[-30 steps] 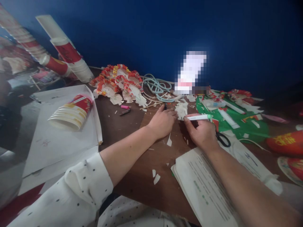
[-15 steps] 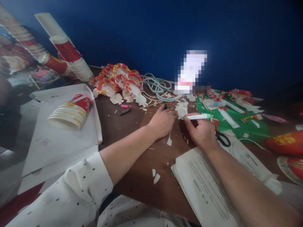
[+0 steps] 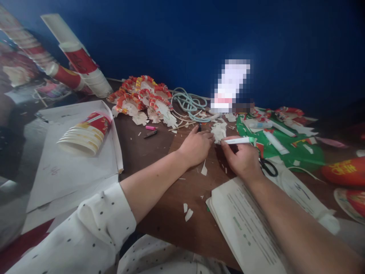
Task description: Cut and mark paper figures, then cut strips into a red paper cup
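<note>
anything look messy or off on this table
Yes: white paper scraps lie scattered over the brown table, one beside the left hand, like loose offcuts. The short cup stack at left lies on its side on white cardboard, and the pale blue cord at the back lies in tangled loops.

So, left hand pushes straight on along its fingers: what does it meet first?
Most likely the white paper cutout, immediately ahead of the left hand; I can't tell whether they already touch.

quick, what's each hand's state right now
Left hand: palm down beside white paper cutout; grip can't be told.
Right hand: closed on white marker.
</note>
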`<state>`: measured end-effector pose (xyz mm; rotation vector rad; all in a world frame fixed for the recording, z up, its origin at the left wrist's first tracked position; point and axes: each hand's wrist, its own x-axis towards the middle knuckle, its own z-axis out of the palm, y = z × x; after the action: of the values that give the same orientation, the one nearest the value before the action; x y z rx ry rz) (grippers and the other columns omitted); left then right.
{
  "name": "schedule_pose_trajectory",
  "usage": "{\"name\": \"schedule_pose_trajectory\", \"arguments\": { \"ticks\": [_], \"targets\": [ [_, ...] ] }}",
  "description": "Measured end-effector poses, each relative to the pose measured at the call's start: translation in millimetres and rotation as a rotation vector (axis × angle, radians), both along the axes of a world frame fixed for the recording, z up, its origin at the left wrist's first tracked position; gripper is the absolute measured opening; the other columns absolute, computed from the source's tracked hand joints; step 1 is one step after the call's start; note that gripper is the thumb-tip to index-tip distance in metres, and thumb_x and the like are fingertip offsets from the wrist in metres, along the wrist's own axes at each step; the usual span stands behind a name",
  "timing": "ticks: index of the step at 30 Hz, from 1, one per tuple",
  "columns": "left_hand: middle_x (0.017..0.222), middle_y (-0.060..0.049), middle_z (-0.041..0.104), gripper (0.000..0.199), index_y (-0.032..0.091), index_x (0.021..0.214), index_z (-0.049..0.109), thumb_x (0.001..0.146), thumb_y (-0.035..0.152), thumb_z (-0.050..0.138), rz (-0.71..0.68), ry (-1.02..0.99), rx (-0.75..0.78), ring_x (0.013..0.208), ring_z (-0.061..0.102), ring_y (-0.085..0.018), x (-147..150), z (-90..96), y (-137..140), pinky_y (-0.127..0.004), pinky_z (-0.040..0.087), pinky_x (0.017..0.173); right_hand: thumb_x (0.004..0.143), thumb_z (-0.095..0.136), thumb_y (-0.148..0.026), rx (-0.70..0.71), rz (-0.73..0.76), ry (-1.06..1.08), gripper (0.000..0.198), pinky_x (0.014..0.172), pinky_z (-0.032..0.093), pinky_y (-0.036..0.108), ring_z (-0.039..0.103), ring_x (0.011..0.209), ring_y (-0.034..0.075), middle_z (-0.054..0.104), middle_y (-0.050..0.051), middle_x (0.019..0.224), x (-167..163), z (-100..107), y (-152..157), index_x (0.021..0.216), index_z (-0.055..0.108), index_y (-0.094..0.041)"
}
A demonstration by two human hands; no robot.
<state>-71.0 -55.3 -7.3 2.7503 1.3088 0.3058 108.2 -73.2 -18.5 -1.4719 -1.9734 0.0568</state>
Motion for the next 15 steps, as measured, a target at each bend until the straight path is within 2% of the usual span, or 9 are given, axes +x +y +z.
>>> {"name": "schedule_pose_trajectory", "arguments": {
  "ticks": [15],
  "targets": [
    [0.132, -0.011, 0.058, 0.039, 0.015, 0.123, 0.058, 0.09, 0.014, 0.038, -0.001, 0.01, -0.002, 0.128, 0.047, -0.021, 0.6, 1.4, -0.9, -0.048, 0.021, 0.114, 0.088, 0.053, -0.041, 0.017, -0.013, 0.0, 0.03, 0.07, 0.05, 0.03, 0.069, 0.077, 0.023, 0.073, 0.008, 0.082, -0.6, -0.6, 0.1, 0.089, 0.07, -0.017]
  ]
}}
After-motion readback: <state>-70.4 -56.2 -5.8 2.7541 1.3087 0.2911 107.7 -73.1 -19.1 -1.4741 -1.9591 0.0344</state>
